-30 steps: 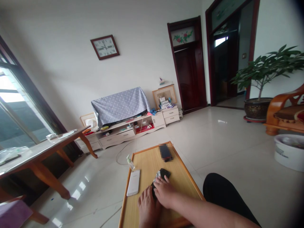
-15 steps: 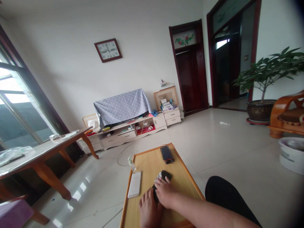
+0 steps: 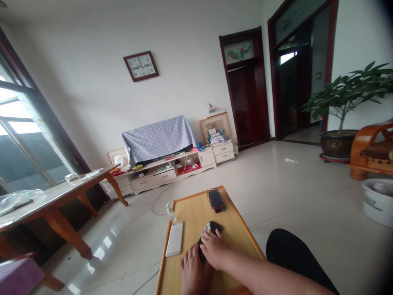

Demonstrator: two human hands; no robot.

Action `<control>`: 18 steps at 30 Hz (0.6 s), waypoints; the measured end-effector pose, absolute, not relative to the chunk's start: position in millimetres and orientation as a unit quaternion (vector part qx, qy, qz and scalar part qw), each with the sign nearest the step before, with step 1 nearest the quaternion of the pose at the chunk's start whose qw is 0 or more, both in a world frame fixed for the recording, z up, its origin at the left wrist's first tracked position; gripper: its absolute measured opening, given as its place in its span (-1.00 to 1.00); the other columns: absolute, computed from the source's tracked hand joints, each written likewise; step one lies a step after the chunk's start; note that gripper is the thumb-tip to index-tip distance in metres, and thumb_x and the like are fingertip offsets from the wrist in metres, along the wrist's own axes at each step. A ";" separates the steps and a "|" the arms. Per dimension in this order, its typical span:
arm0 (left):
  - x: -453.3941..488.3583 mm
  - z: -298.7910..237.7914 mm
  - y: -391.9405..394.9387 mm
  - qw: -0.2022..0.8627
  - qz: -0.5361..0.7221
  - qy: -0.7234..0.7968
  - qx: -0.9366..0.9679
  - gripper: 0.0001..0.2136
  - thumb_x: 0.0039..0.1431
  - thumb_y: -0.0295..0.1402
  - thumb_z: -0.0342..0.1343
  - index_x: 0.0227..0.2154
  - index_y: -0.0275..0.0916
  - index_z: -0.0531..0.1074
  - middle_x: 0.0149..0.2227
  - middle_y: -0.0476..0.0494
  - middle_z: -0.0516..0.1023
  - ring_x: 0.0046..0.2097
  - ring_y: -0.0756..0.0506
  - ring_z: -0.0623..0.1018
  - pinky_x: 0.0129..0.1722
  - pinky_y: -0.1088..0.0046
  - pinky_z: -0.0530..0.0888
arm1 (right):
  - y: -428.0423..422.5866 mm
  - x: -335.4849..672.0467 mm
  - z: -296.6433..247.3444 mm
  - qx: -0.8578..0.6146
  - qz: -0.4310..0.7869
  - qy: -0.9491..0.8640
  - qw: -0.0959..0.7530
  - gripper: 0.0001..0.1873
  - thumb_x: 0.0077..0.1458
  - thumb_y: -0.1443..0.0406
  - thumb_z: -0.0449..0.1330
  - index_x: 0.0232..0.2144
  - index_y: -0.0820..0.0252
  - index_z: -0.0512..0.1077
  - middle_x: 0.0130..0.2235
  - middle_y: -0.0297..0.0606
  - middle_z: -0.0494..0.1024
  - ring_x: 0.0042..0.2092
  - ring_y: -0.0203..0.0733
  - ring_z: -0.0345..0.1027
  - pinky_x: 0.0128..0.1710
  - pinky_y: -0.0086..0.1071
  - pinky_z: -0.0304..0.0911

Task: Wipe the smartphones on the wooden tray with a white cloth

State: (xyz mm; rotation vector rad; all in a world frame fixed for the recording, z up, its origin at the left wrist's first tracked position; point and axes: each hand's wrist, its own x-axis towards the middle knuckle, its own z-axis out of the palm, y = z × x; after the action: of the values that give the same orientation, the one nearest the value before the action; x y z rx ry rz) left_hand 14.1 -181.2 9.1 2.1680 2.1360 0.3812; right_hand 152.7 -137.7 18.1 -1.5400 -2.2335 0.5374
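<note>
A black phone-like device (image 3: 213, 227) lies on a small wooden table (image 3: 190, 217) in front of me. My right hand (image 3: 215, 250) rests on top of it, fingers curled over its near end and pressing a bit of white cloth or tissue (image 3: 204, 232). Beside it, my left hand (image 3: 193, 272) lies on the table with fingers together against the device's near edge. To the left lies a white phone (image 3: 175, 239). A small spray bottle (image 3: 170, 212) stands near the far left corner. Another dark device (image 3: 216, 200) is at the far edge.
My dark-trousered knee (image 3: 291, 254) is at the right of the table. A long table (image 3: 55, 192) stands at left, a TV stand with a covered screen (image 3: 158, 139) at the far wall, a potted plant (image 3: 340, 119), wooden chair (image 3: 371, 151) and white tub (image 3: 379, 200) at right.
The view has tilted up slightly, so everything sits a little lower in frame. Both hands stay on the black device in nearly the same place.
</note>
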 end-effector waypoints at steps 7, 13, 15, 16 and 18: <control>13.5 12.4 -181.8 0.047 0.115 0.698 0.706 -0.49 0.23 -0.21 -0.01 0.23 -0.17 0.29 0.30 -0.18 0.34 0.30 -0.20 0.27 0.28 0.24 0.11 | -151.4 162.5 20.5 -0.524 0.195 -0.807 0.190 -0.45 0.39 0.11 -0.22 0.26 0.03 0.32 0.34 -0.18 0.27 0.39 -0.04 0.00 0.38 0.10 -0.41; 14.6 12.0 -180.5 0.033 0.102 0.700 0.706 -0.44 0.20 -0.17 0.00 0.25 -0.20 0.26 0.32 -0.20 0.31 0.32 -0.22 0.24 0.30 0.22 0.08 | -131.6 175.8 25.5 -0.584 0.180 -0.767 0.197 -0.40 0.38 0.12 -0.22 0.29 0.23 0.27 0.38 0.01 0.16 0.42 0.07 -0.11 0.36 0.17 -0.44; 13.8 10.6 -179.9 0.039 0.102 0.701 0.705 -0.47 0.23 -0.17 -0.02 0.25 -0.19 0.28 0.32 -0.19 0.31 0.32 -0.21 0.24 0.30 0.23 0.09 | -145.1 167.2 21.2 -0.571 0.183 -0.776 0.196 -0.42 0.38 0.10 -0.21 0.28 0.16 0.28 0.37 -0.06 0.18 0.42 0.03 -0.09 0.38 0.11 -0.44; 13.2 9.9 -179.6 0.042 0.104 0.701 0.705 -0.49 0.24 -0.21 -0.04 0.24 -0.18 0.28 0.32 -0.18 0.31 0.32 -0.20 0.25 0.30 0.24 0.10 | -153.7 162.6 18.8 -0.557 0.186 -0.785 0.199 -0.42 0.39 0.09 -0.21 0.28 0.12 0.28 0.37 -0.10 0.20 0.41 0.00 -0.07 0.39 0.08 -0.44; 12.0 8.5 -179.2 0.046 0.110 0.698 0.706 -0.51 0.25 -0.30 -0.07 0.24 -0.16 0.28 0.32 -0.16 0.31 0.31 -0.17 0.26 0.29 0.26 0.10 | -168.1 156.9 15.2 -0.523 0.190 -0.802 0.215 -0.44 0.40 0.09 -0.23 0.29 0.03 0.28 0.36 -0.17 0.24 0.40 -0.04 -0.03 0.39 0.05 -0.45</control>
State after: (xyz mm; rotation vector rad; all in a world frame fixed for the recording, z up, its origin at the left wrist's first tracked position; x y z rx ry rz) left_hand 12.0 -179.2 8.5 2.1544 2.1322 0.3353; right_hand 156.9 -168.1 15.2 -1.4504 -2.2254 0.5277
